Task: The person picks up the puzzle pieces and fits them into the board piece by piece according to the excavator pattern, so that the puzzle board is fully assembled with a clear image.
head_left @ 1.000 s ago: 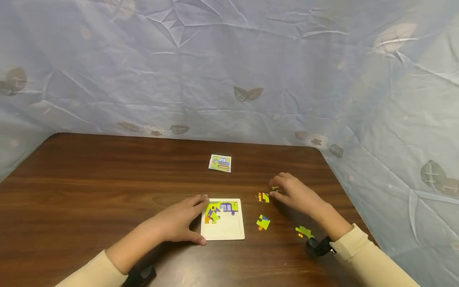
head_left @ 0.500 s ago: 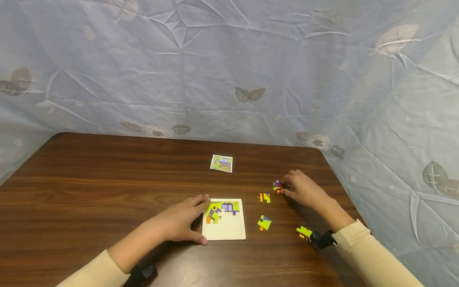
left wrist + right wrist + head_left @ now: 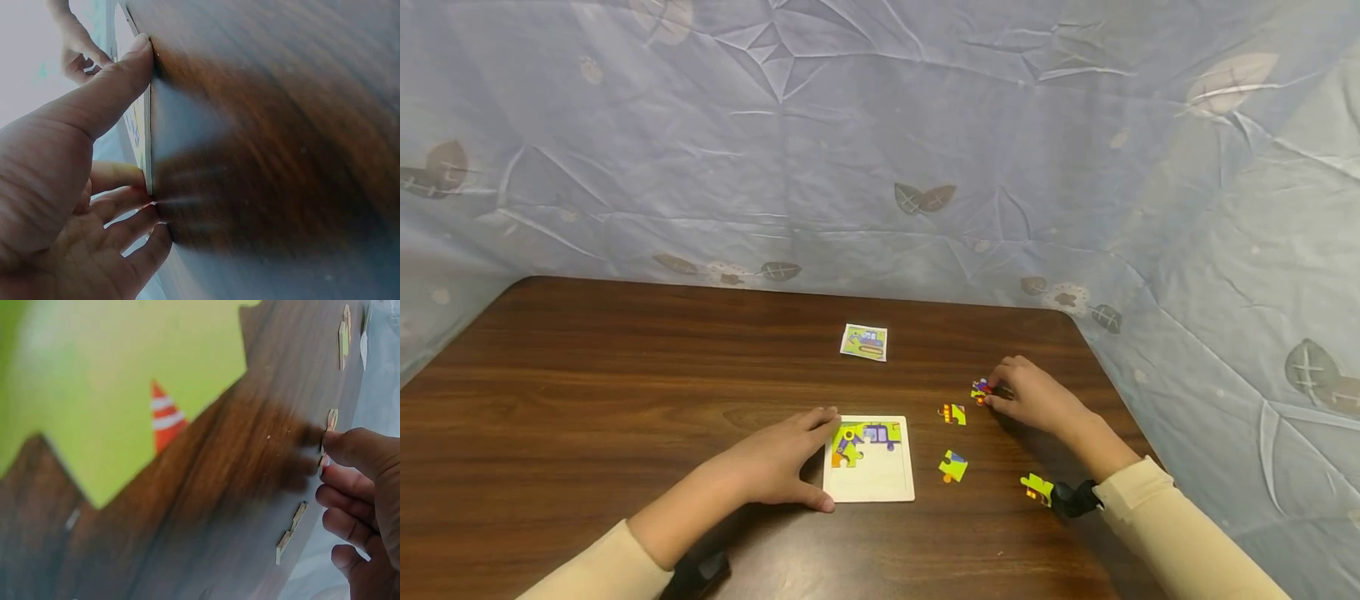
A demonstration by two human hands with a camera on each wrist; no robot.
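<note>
On the table lies a square white puzzle tray (image 3: 868, 490), with several joined pieces (image 3: 865, 440) in its upper part. My left hand (image 3: 767, 462) holds the tray along its left side, thumb at the near corner and index finger at the far corner. In the left wrist view the thumb (image 3: 122, 75) overlaps the tray's edge. Right of the tray, my right hand (image 3: 1037, 398) pinches a small jigsaw piece (image 3: 980, 391) with blue, red and yellow print between thumb and fingers, low over the table. The right wrist view shows the thumb (image 3: 356, 447) against this piece, seen edge-on.
Loose jigsaw pieces lie nearby: one with red and yellow (image 3: 955, 414), a green one with blue (image 3: 953, 466) and a green one (image 3: 1036, 487) beside the right wrist. Farther back is a small picture card (image 3: 864, 342) of a digger. A draped cloth (image 3: 850, 125) borders the table.
My right hand has shifted slightly right, and the jigsaw piece at its fingertips now shows more of its blue and red print. The left hand stays at the tray.
</note>
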